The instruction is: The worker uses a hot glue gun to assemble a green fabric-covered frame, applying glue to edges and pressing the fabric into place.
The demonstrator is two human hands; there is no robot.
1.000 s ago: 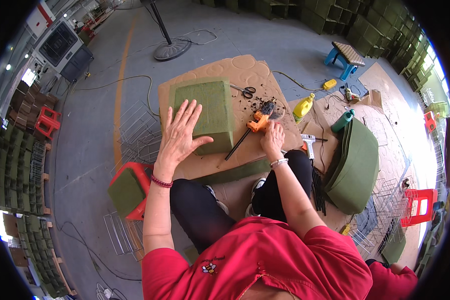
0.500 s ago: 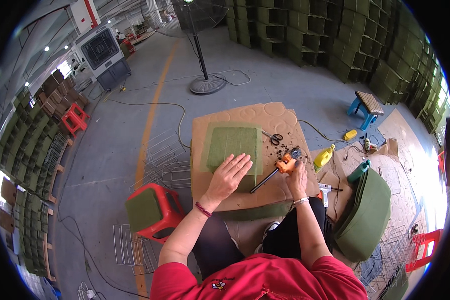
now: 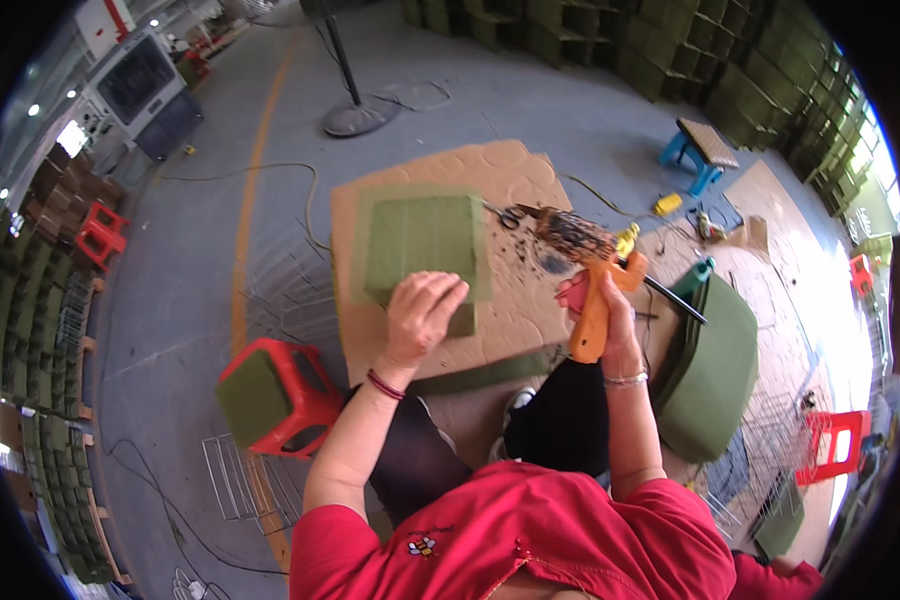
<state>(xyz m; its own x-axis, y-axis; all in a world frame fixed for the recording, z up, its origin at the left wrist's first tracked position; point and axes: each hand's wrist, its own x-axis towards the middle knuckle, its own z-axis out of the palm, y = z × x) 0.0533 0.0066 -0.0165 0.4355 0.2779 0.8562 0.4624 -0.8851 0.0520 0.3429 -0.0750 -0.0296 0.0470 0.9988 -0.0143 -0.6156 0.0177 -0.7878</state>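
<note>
While the green felt box lies flat on the cardboard sheet ahead of the knees, its near edge sits under the left hand, whose fingers are curled together and pressing down on it. To its right the right hand is wrapped around the orange glue gun, nozzle pointing up and left toward the box, just beside the scissors.

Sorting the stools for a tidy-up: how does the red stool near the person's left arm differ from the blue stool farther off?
The red stool is red plastic with a green pad on its seat; the blue stool has blue legs and a bare brownish top. The red stool stands on the person's left by wire racks; the blue stool stands far right, near stacked green crates. Both stand upright on the grey floor.
</note>
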